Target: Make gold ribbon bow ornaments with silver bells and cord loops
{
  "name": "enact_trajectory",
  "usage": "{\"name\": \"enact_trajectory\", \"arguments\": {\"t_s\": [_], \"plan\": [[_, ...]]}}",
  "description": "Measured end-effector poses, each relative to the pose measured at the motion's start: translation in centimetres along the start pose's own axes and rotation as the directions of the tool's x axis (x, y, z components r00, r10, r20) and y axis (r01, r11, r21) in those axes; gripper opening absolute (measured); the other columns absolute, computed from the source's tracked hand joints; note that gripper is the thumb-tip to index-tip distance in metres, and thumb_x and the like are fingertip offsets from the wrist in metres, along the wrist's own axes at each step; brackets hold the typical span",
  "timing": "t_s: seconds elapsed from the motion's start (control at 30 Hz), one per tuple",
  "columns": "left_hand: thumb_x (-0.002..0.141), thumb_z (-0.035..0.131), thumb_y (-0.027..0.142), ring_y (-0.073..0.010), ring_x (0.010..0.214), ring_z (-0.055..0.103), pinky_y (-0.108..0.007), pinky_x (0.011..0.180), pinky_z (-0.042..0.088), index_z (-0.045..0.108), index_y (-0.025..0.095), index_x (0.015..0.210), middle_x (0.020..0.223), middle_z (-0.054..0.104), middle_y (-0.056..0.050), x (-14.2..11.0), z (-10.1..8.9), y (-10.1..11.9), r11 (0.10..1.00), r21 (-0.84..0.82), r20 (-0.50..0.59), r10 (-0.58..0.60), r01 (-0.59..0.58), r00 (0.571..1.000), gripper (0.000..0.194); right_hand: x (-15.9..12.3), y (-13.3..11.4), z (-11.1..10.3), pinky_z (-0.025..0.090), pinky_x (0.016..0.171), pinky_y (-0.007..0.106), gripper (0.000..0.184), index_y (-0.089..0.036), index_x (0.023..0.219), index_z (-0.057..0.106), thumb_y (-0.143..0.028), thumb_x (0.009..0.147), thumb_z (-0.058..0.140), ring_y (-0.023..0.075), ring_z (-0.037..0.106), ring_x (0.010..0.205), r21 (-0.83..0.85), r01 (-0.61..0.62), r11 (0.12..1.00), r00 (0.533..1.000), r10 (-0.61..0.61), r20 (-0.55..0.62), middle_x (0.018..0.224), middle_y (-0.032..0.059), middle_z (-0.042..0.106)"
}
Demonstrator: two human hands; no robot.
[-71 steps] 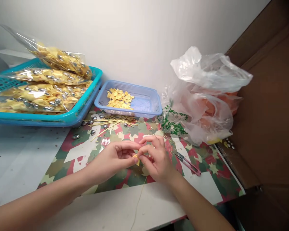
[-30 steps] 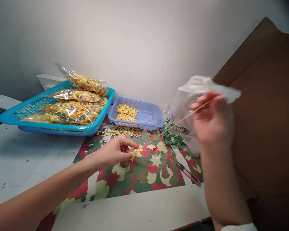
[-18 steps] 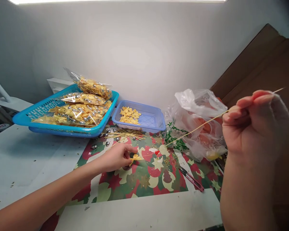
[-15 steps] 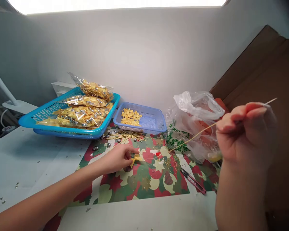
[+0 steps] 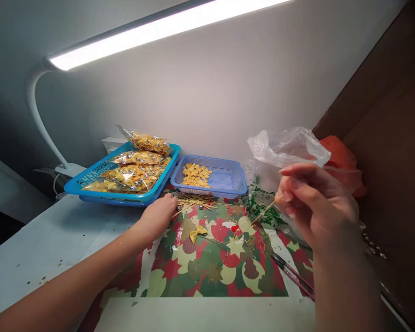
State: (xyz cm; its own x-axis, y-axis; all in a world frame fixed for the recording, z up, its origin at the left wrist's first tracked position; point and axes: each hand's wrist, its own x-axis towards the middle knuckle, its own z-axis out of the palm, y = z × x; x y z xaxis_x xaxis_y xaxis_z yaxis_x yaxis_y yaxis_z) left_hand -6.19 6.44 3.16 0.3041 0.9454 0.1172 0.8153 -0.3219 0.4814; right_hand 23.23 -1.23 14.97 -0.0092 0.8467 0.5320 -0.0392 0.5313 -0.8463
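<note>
My right hand (image 5: 316,207) is raised at the right and pinches a thin gold thread (image 5: 264,211) that slants down to the patterned mat (image 5: 207,267). A small yellow ribbon bow (image 5: 197,232) lies loose on the mat. My left hand (image 5: 159,213) reaches past it to the small silver beads (image 5: 174,195) beside a pile of gold pins (image 5: 193,201); its fingertips touch the beads and are partly hidden.
A small blue basket (image 5: 224,184) holds yellow bows. A turquoise tray (image 5: 90,186) carries clear bags of finished pieces. A white plastic bag (image 5: 285,152) and a cardboard wall (image 5: 387,138) stand at the right. Thread snips (image 5: 293,275) lie on the mat. A desk lamp (image 5: 152,32) arches overhead.
My left hand let go of the yellow bow, which now lies on the mat, and moved forward to the beads. My right hand came lower and nearer with the thread.
</note>
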Motion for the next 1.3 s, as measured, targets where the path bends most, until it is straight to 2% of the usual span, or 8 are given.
{"name": "enact_trajectory", "arguments": {"t_s": [0.17,0.4,0.47,0.57,0.7,0.8,1.1,1.3], "plan": [[0.082,0.059,0.024,-0.029,0.098,0.062,-0.036,0.087,0.047,0.073,0.02,0.097,0.106,0.067,-0.012,1.6,2.7,1.8,0.995,-0.046,0.074,0.097,-0.094,0.993,0.021,-0.3,1.1,1.1,0.05,0.053,0.023,0.014,-0.026,0.103,0.068,-0.023,0.091,0.062,0.0097,0.059,0.057,-0.147,-0.127,0.981,0.971,0.153,0.182,0.075,-0.0011,0.07],[0.076,0.072,0.033,-0.025,0.083,0.06,-0.031,0.077,0.045,0.073,0.018,0.069,0.082,0.065,-0.009,3.6,3.3,2.6,0.912,-0.409,0.095,0.065,-0.021,0.993,0.016,0.1,5.2,3.3,0.044,0.052,0.023,0.012,-0.018,0.075,0.062,-0.015,0.085,0.056,0.0103,0.057,0.055,-0.463,-0.214,0.86,0.906,0.353,0.236,0.07,0.0006,0.071],[0.076,0.074,0.038,-0.0199,0.07,0.057,-0.029,0.066,0.045,0.075,0.017,0.076,0.073,0.064,-0.006,3.5,2.9,2.5,0.826,-0.562,0.115,0.023,0.046,0.993,0.021,0.2,6.5,3.5,0.042,0.053,0.023,0.013,-0.018,0.074,0.062,-0.015,0.085,0.056,0.0104,0.057,0.054,-0.485,-0.226,0.845,0.89,0.382,0.25,0.069,0.0005,0.07],[0.082,0.069,0.046,-0.0136,0.057,0.051,-0.025,0.057,0.045,0.074,0.015,0.09,0.071,0.065,-0.005,2.9,2.5,2.9,0.605,-0.782,0.167,-0.03,0.151,0.986,0.032,0.1,7.8,4.1,0.042,0.054,0.023,0.013,-0.018,0.074,0.062,-0.013,0.084,0.056,0.011,0.058,0.056,-0.492,-0.241,0.836,0.884,0.399,0.245,0.069,0.0012,0.07],[0.08,0.073,0.038,-0.0117,0.067,0.059,-0.02,0.058,0.05,0.073,0.02,0.099,0.094,0.072,-0.006,1.7,2.7,4.3,0.275,-0.932,0.23,-0.058,0.237,0.972,0.026,-0.2,8.5,5.0,0.043,0.058,0.024,0.013,-0.017,0.074,0.064,-0.011,0.084,0.057,0.0126,0.061,0.06,-0.478,-0.251,0.842,0.888,0.397,0.232,0.071,0.002,0.071],[0.076,0.078,0.03,-0.011,0.074,0.063,-0.018,0.062,0.052,0.072,0.022,0.1,0.098,0.072,-0.004,1.1,2.9,5.1,0.098,-0.957,0.267,-0.072,0.274,0.961,0.025,-0.5,8.6,5.6,0.045,0.061,0.025,0.014,-0.017,0.073,0.065,-0.01,0.083,0.058,0.014,0.063,0.064,-0.48,-0.251,0.841,0.889,0.396,0.23,0.072,0.0025,0.072],[0.081,0.074,0.019,-0.0092,0.074,0.065,-0.019,0.066,0.054,0.067,0.028,0.11,0.098,0.073,0.002,0.4,2.9,5.9,-0.185,-0.941,0.306,-0.103,0.285,0.946,0.031,-0.8,9.0,6.1,0.041,0.058,0.023,0.013,-0.017,0.073,0.063,-0.011,0.083,0.057,0.0125,0.058,0.062,-0.455,-0.255,0.853,0.901,0.38,0.209,0.069,-0.0007,0.066],[0.081,0.076,0.018,-0.0117,0.079,0.067,-0.022,0.068,0.054,0.068,0.026,0.098,0.095,0.073,0.002,0.2,3.1,6.1,-0.309,-0.915,0.302,-0.095,0.26,0.949,0.021,-1.1,9.2,6.4,0.04,0.058,0.023,0.013,-0.018,0.074,0.062,-0.014,0.085,0.056,0.0118,0.057,0.061,-0.463,-0.219,0.859,0.915,0.345,0.207,0.069,-0.0015,0.067]]}}
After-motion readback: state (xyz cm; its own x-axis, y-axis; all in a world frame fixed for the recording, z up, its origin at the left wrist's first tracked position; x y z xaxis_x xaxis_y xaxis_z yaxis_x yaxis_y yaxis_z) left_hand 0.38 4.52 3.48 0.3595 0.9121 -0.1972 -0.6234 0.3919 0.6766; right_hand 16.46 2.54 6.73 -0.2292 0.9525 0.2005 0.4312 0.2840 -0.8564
